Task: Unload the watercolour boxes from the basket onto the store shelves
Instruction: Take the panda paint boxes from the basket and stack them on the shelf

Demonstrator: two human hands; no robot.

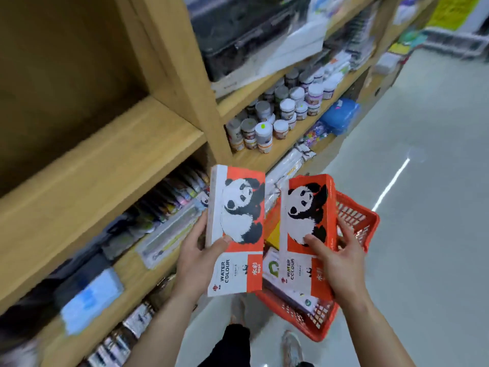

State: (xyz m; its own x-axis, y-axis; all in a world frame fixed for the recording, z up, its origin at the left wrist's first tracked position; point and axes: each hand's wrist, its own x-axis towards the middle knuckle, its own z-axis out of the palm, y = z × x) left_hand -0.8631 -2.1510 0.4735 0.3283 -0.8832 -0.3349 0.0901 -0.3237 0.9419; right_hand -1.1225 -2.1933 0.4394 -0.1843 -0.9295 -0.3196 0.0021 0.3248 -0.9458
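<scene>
Left hand (197,256) pinches left box (238,223), thumb on face, fingers behind; right hand (341,260) pinches right box (304,226) likewise, just above the basket (366,223). Shelf (111,154) up left. We judge: both grips sit low, so a box may tip and drop when we lift.
</scene>
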